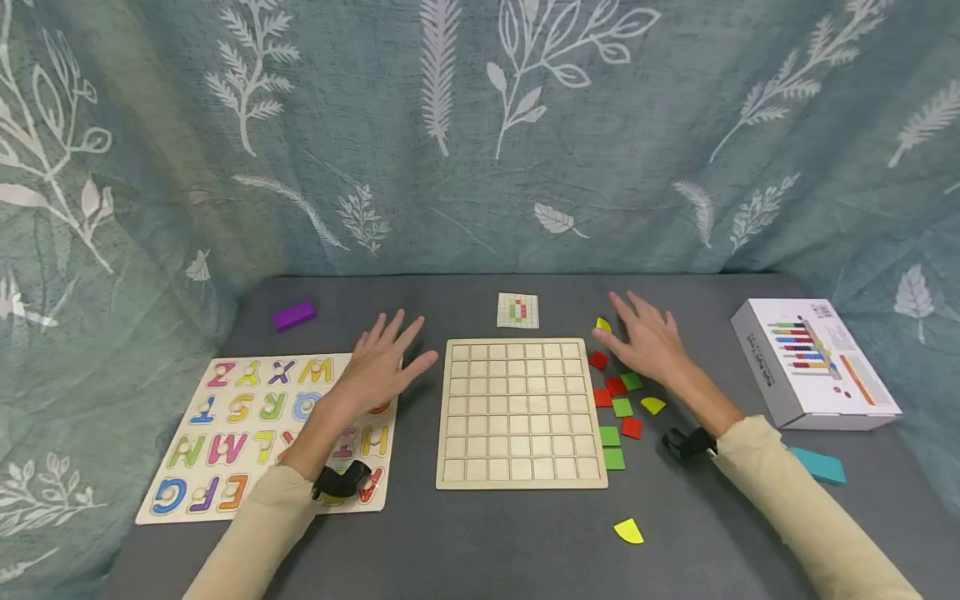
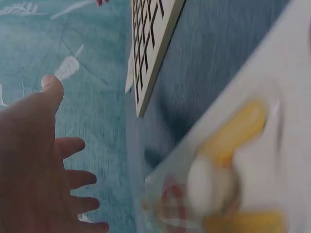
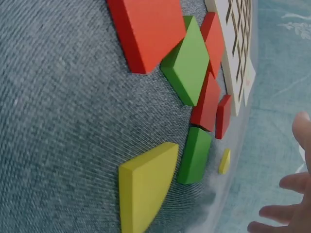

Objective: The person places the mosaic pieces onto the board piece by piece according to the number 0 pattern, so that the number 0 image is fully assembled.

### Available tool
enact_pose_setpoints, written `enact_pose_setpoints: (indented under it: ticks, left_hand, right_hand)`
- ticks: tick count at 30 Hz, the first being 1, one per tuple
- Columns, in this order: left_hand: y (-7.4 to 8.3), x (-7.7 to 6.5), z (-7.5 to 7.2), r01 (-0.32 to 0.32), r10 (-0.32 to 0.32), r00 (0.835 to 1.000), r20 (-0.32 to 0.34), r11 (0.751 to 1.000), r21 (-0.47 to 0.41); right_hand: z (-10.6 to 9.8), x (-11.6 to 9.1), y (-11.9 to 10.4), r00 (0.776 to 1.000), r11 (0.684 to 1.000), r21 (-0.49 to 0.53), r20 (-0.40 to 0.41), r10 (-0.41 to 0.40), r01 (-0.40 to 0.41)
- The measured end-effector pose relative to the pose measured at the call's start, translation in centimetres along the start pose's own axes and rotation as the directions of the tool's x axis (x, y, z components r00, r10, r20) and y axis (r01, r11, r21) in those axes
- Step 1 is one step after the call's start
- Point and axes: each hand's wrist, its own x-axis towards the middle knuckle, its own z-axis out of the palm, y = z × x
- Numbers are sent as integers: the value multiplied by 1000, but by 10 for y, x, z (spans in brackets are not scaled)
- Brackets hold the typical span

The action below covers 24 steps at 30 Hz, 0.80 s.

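My left hand (image 1: 381, 364) hovers with spread fingers over the upper right corner of a wooden alphabet puzzle board (image 1: 177, 454), holding nothing. In the left wrist view its thumb and fingers are extended. My right hand (image 1: 647, 340), also spread and holding nothing, is above the table beside loose tiles. Between the hands lies a wooden grid board (image 1: 521, 414) with bare squares. Along its right side are several red tiles (image 3: 150, 29) and green tiles (image 3: 189, 63). Yellow quarter-circle pieces (image 3: 148, 187) lie near them, one (image 1: 629, 531) closer to the front.
A small pattern card (image 1: 517, 311) lies behind the grid board. At the far left is a purple block (image 1: 294, 316). On the right stand a white box (image 1: 817, 367) and a teal block (image 1: 819, 465) beside the right sleeve. A leaf-patterned curtain (image 1: 480, 208) hangs behind the table.
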Motion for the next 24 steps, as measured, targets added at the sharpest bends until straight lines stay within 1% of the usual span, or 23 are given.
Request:
enact_pose_setpoints:
  ticks: [3, 6, 9, 14, 16, 18, 24]
  left_hand:
    - [9, -3, 9, -36, 37, 999, 9, 995, -93]
    - [19, -9, 17, -62, 68, 997, 26, 981, -184]
    - [26, -16, 26, -92, 103, 994, 36, 970, -226]
    - [31, -24, 36, -123, 132, 991, 10, 944, -305]
    - [32, -26, 38, -129, 137, 991, -1, 937, -326]
    - [32, -27, 41, -138, 142, 990, -14, 935, -327]
    - [31, -33, 49, -137, 134, 990, -34, 931, -338]
  right_hand:
    - [1, 0, 3, 1000, 999, 46, -12, -18, 19]
    - [3, 1, 4, 1000, 993, 115, 1, -28, 27]
    - [5, 4, 6, 999, 984, 177, 13, -36, 33]
    - [6, 9, 9, 998, 974, 219, -17, -57, 59]
    - [7, 10, 9, 998, 973, 222, -29, -63, 68]
    - [8, 12, 9, 997, 973, 215, -34, -76, 81]
    - [13, 16, 9, 994, 972, 213, 10, -106, 102]
